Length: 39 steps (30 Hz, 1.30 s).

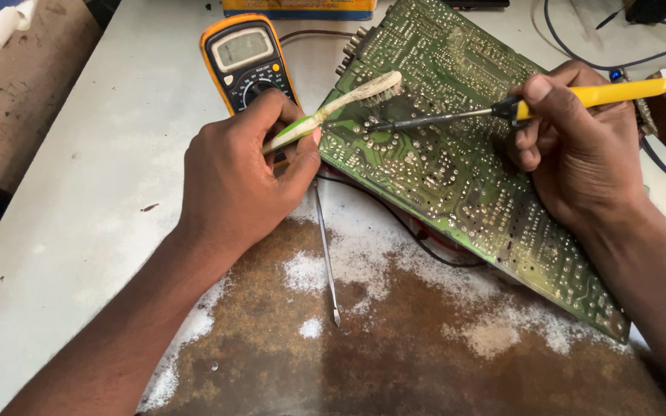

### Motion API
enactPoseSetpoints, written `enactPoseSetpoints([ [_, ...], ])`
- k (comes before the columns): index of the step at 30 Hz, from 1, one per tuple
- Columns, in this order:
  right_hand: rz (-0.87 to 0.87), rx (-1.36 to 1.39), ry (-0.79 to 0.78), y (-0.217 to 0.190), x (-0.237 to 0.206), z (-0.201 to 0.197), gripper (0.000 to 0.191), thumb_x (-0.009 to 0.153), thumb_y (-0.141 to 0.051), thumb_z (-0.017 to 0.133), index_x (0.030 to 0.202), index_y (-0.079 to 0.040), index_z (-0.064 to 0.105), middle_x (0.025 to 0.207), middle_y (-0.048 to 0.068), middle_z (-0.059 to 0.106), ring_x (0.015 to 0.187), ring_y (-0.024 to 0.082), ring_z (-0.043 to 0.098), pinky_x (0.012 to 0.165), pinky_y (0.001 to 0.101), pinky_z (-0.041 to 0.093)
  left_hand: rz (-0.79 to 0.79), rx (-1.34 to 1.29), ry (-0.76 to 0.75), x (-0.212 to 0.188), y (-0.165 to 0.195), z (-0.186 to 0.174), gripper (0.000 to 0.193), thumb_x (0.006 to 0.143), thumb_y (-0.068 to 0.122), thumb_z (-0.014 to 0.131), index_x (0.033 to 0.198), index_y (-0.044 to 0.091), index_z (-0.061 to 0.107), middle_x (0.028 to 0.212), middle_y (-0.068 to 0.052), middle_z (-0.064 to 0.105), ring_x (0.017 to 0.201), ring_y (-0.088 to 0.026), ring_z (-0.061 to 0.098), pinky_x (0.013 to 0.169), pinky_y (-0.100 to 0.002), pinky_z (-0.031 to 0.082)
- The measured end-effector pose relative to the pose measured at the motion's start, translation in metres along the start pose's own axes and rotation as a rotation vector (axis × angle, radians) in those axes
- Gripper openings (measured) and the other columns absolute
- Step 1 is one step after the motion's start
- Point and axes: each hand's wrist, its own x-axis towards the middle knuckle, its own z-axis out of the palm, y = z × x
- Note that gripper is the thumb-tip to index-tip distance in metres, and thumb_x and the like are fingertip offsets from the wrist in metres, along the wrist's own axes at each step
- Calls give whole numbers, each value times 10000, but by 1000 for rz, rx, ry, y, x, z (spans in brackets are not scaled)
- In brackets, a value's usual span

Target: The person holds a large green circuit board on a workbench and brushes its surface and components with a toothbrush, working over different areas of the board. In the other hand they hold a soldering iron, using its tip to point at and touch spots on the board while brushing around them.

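A large green circuit board point(456, 162) lies solder side up, slanting from top centre to lower right. My left hand point(244, 173) grips a worn toothbrush point(348, 100) with a green and white handle; its bristles rest on the board's upper left part. My right hand point(580, 146) holds a soldering iron point(603, 94) with a yellow handle. The iron's metal tip touches the board just below the brush head.
A yellow and black multimeter point(247, 62) stands behind my left hand. A thin metal probe point(327, 254) lies on the worn, rusty white table point(79, 216). Black and red wires run under the board. Blue cables lie at the top right.
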Motion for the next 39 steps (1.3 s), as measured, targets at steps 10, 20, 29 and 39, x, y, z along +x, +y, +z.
enactPoseSetpoints([
  [10, -30, -119, 13, -6, 4, -2, 140, 1001, -91, 765, 1002, -4, 655, 732, 68, 649, 576, 102, 606, 535, 196, 498, -1, 20, -19, -1, -4, 2, 116, 987, 144, 732, 984, 73, 641, 812, -43, 772, 693, -114, 772, 547, -253, 585],
  [20, -178, -188, -137, -25, -1, 0, 281, 958, -40, 783, 1137, -35, 566, 934, 88, 683, 760, 88, 675, 646, 176, 552, 0, 27, 5, -2, -2, 1, 130, 992, 154, 732, 961, 75, 634, 784, -32, 762, 671, -116, 767, 548, -262, 577],
  [29, -174, -185, -381, -19, 8, -30, 166, 973, 75, 720, 1078, -16, 629, 1011, 138, 660, 867, 131, 668, 765, 208, 561, -39, 47, -14, -2, -2, 1, 146, 980, 163, 740, 950, 75, 627, 763, -40, 764, 636, -129, 761, 524, -273, 571],
  [39, 0, -31, -515, -14, 22, -43, 227, 902, 90, 692, 1061, -71, 702, 1053, 162, 629, 857, 163, 627, 691, 238, 569, -17, 35, -22, -2, -4, 5, 138, 995, 149, 725, 973, 69, 615, 782, -46, 766, 646, -118, 763, 511, -257, 578],
])
